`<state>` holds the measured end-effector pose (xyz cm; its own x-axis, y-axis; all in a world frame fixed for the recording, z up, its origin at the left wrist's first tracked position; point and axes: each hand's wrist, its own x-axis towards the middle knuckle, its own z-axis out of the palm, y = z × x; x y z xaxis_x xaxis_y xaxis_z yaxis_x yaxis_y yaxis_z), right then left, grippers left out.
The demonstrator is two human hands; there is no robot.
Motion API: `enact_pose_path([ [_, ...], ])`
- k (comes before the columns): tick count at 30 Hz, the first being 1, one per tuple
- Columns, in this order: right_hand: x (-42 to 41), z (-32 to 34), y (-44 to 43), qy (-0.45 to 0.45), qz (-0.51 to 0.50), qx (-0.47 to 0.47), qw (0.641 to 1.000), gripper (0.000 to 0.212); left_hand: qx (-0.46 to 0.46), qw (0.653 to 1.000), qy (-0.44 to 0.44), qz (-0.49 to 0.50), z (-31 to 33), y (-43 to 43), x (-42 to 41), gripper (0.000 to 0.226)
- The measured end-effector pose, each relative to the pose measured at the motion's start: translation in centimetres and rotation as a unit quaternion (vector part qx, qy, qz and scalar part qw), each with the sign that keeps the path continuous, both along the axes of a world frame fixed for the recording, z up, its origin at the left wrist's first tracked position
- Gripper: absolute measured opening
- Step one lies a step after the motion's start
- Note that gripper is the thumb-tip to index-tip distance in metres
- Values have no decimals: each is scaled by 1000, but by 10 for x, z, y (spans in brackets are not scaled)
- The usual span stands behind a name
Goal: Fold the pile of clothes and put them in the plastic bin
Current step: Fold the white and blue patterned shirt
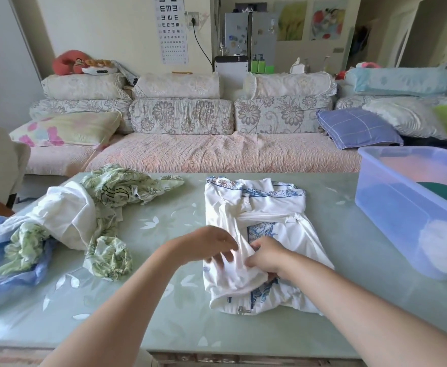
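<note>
The white garment (pixel 259 207) with blue print lies partly folded on the table (pixel 164 226), at its centre, with the sleeves turned inward across the body. The right hand (pixel 266 256) grasps a fold of this garment at its near end, fingers curled into the cloth. The left hand (pixel 206 243) rests just beside it on the garment's near left edge, fingers extended and released; they are blurred.

The pile of clothes (pixel 66 221) sits unfolded on the left part of the table, well apart from the garment. It consists of white, green-patterned and pale blue fabric.

The plastic bin (pixel 391 207) stands on the right part of the table. It is translucent and holds a dark green item (pixel 444 193) and a white item (pixel 444 250).

A sofa (pixel 217 152) with cushions stands behind the table.
</note>
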<state>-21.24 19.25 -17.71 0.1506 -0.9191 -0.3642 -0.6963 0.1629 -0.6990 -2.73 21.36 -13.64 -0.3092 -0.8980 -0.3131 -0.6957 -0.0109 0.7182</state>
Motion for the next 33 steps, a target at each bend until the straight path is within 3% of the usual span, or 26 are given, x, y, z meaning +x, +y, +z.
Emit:
enact_pose_path([
  [2, 1, 2, 2, -17, -13, 51, 998, 35, -147, 985, -64, 69, -9, -7, 3, 21],
  [4, 0, 1, 2, 44, 13, 59, 997, 50, -210, 967, -135, 44, -23, -11, 5, 30],
  [7, -5, -2, 7, 177, 80, 7, 981, 60, -72, 963, -252, -68, -47, -8, 5, 101],
  [10, -10, 6, 4, 213, 123, -48, 968, 91, 1, 943, -311, -118, -54, -7, 8, 119],
  [12, -10, 9, 4, 220, 187, -151, 945, 84, 31, 934, -334, -125, -47, -6, 11, 123],
  [14, -10, 6, 8, 248, 277, -208, 905, 79, 43, 922, -360, -133, -39, -4, 11, 122],
  [15, -10, 3, 10, 249, 311, -192, 897, 76, 42, 916, -373, -141, -35, -2, 11, 120],
  [17, -9, -2, 12, 230, 327, -153, 904, 61, 33, 905, -394, -157, -26, 1, 10, 111],
  [19, -5, -1, 9, 225, 316, -185, 903, 41, 21, 909, -388, -152, -20, -4, 11, 93],
  [21, -1, 4, 4, 212, 284, -196, 914, 24, -12, 939, -322, -118, -24, -18, 16, 61],
  [24, 5, 9, -12, 171, 213, -209, 939, 26, -131, 970, -199, -47, -38, -47, 22, 23],
  [29, 12, 4, -79, 137, 18, -273, 952, 26, -279, 947, -149, 59, -56, -93, 20, 30],
  [33, 25, 5, -138, 135, -30, -270, 953, 30, -313, 936, -139, 84, -62, -124, 22, 45],
])
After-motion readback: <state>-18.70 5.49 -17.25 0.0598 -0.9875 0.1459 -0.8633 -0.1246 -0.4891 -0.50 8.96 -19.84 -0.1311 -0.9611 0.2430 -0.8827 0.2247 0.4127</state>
